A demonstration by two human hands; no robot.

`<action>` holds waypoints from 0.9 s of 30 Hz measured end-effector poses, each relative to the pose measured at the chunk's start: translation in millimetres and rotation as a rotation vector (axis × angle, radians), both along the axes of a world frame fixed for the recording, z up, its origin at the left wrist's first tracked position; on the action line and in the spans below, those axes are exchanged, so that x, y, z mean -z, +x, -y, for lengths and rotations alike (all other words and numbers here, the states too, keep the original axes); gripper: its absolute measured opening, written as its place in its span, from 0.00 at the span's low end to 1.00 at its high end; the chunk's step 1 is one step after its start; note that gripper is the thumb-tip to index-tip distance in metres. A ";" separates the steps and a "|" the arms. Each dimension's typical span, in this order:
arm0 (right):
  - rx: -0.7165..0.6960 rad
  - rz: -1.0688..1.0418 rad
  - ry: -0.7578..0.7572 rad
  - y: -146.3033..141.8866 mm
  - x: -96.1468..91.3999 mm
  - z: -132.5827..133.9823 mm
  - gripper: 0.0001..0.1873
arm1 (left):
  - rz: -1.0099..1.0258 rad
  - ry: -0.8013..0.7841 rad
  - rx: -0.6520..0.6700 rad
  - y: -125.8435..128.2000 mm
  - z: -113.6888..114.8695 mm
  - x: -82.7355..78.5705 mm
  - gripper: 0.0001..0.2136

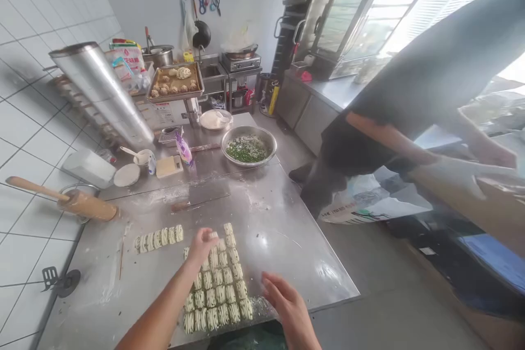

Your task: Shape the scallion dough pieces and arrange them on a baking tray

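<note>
Left hand (200, 246) with fingers bunched together at the 12 o'clock end of the green-flecked dough pieces (217, 284), any pinch on a piece unconfirmed; right hand (287, 301) spread open just beside the block at 3 o'clock. Pieces ranked in close parallel rows on the floured steel table (279, 229), apparently for orderly spacing and against sticking, with a shorter row (158, 240) at 10 o'clock. Wooden rolling pin (88, 205) at 9 o'clock and steel bowl of chopped scallions (248, 145) at 12 o'clock, both seemingly placed within reach.

Bright daylight from window (394, 5), glare on steel table (283, 246), warped edges, hazy right side.
</note>
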State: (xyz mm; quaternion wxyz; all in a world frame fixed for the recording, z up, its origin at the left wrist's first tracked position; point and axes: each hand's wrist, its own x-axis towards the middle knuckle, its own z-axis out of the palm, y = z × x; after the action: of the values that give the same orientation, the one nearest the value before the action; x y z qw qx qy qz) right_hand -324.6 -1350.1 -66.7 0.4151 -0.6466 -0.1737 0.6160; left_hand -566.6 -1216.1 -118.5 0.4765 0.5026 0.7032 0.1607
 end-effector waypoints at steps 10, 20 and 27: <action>0.192 0.015 -0.126 47.0 39.8 41.6 0.33 | -0.255 -0.005 0.162 11.7 -60.8 109.9 0.13; 0.325 0.010 -0.110 27.0 64.9 50.1 0.25 | -0.634 0.157 0.060 -54.2 -68.9 80.1 0.21; 0.271 -0.035 -0.125 12.6 64.9 46.5 0.28 | -0.585 0.197 0.210 -106.3 -33.9 58.5 0.12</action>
State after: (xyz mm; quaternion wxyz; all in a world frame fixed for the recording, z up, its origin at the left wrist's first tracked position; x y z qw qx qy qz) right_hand -312.0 -1396.6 -131.5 0.4562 -0.6780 -0.0391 0.5751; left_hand -672.8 -1182.1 -177.0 0.2171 0.6410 0.7357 0.0266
